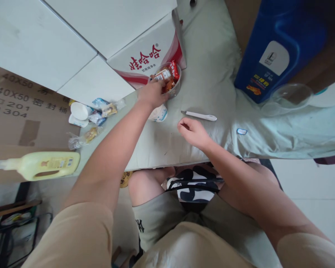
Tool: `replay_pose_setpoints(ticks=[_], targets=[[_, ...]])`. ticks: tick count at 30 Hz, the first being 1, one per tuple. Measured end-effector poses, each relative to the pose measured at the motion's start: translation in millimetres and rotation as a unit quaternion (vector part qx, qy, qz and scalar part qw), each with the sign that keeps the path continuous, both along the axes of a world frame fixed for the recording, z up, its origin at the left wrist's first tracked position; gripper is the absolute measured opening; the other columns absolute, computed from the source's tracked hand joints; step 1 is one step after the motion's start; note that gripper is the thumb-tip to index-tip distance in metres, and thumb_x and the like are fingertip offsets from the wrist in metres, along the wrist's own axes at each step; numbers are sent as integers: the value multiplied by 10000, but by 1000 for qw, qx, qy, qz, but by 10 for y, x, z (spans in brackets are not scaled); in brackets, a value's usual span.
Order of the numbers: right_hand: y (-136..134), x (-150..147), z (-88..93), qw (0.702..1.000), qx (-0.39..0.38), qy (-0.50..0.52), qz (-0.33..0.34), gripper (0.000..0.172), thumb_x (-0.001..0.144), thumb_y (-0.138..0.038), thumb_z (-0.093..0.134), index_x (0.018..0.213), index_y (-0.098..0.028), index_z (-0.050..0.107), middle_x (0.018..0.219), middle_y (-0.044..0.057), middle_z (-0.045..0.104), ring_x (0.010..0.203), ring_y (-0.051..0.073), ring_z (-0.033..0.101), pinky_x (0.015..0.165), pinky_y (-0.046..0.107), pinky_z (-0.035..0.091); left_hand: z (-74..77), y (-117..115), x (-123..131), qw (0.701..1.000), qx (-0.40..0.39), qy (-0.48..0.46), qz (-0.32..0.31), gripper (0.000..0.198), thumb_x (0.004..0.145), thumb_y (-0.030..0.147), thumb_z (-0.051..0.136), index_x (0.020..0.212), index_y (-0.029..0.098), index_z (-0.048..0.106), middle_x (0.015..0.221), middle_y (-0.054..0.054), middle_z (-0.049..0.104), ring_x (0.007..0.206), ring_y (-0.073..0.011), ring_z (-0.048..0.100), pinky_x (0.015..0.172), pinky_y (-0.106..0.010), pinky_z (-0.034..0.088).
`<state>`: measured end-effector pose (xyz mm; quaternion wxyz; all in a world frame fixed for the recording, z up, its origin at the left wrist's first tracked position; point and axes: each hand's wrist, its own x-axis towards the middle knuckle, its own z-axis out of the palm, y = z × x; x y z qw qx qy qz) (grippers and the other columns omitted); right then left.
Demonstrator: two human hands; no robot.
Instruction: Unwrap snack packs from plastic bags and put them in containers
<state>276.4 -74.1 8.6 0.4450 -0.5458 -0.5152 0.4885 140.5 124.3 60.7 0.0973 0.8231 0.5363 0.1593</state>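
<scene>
My left hand point(153, 93) reaches to a clear round tub point(176, 88) of wrapped snacks point(170, 83), its fingertips at a packet on the tub's left side; whether they grip it is hard to tell. Under that hand stands a white paper cup point(159, 113) with blue marks, partly hidden. Curled and closed, my right hand point(194, 132) rests over the pale green cloth point(167, 139); anything inside its fingers is hidden. Just beyond it lies a white utility knife point(199, 115), not touched.
Left: white cups point(79, 111), crumpled wrappers point(96, 115) and a yellow bottle point(51, 165) on its side. Behind the tub, a red and white carton point(145, 56). Right: a large blue jug point(257, 70), a clear container point(290, 97) and a small blue-edged label point(242, 131).
</scene>
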Motion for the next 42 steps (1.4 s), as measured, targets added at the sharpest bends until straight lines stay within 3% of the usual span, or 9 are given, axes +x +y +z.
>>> replay_pose_setpoints(ticks=[3, 5, 9, 17, 25, 28, 31, 35, 42], targets=[[31, 38, 26, 1000, -2, -1, -5, 153, 842, -336, 506, 737, -230, 537, 668, -3, 565, 667, 173, 498, 684, 327, 360, -26, -40, 208, 992, -39, 118, 18, 499, 674, 91, 808, 1142, 254, 752, 1054, -101, 754, 1167, -395, 662, 1040, -519, 485], [48, 76, 39, 1000, -3, 3, -3, 144, 846, -330, 508, 750, -228, 542, 681, -3, 569, 666, 170, 497, 681, 325, 358, -14, -75, 286, 989, -32, 140, 40, 451, 730, 61, 776, 1143, 238, 739, 1032, -91, 749, 1188, -380, 655, 1057, -533, 471], [81, 144, 60, 1000, 5, 12, -11, 151, 864, -323, 516, 750, -226, 534, 710, 2, 595, 692, 173, 521, 698, 326, 376, 13, -134, 365, 987, -25, 154, 42, 265, 827, 36, 709, 1019, 219, 713, 923, -52, 708, 1172, -332, 654, 1051, -524, 470], [105, 165, 71, 999, 14, 42, -24, 156, 867, -309, 511, 731, -232, 516, 700, -6, 598, 708, 174, 542, 723, 328, 390, -117, -273, 633, 994, 12, 111, -1, 256, 848, 36, 663, 1000, 234, 722, 873, -87, 733, 1122, -371, 708, 1112, -603, 410], [90, 327, 55, 994, 14, 37, -101, 82, 833, -288, 527, 798, -230, 574, 711, -4, 615, 692, 174, 538, 708, 329, 392, -61, -492, 958, 986, -25, 140, -89, 270, 888, 110, 640, 1133, 188, 719, 1068, -149, 775, 1080, -371, 733, 1008, -505, 519], [100, 402, 44, 988, 9, 26, -149, 75, 823, -287, 530, 797, -233, 574, 704, 0, 604, 702, 182, 538, 703, 335, 385, -17, -577, 983, 984, -68, 37, -159, 314, 861, 150, 693, 1169, 207, 715, 1135, -109, 772, 1115, -332, 728, 1029, -442, 518], [104, 439, 28, 986, 17, 23, -163, 66, 815, -287, 531, 789, -236, 565, 722, 9, 616, 712, 185, 546, 708, 337, 397, -7, -735, 792, 975, -71, -122, -174, 354, 830, 162, 717, 1172, 255, 706, 1275, -73, 753, 1248, -300, 677, 1110, -414, 489], [97, 443, -36, 985, 20, 6, -171, 84, 821, -308, 547, 833, -234, 585, 831, 42, 677, 789, 206, 598, 761, 346, 442, -72, -1058, 263, 972, -26, -189, -134, 321, 858, 190, 680, 1174, 246, 701, 1324, -80, 737, 1291, -290, 652, 1176, -456, 458], [99, 492, -175, 967, 41, -179, -175, 196, 836, -314, 585, 1002, -234, 653, 1084, 124, 739, 1024, 301, 657, 938, 447, 475, -434, -1309, -622, 938, 188, -285, 55, 129, 908, 267, 625, 1031, 232, 643, 1093, -78, 704, 1207, -266, 658, 1140, -484, 499]])
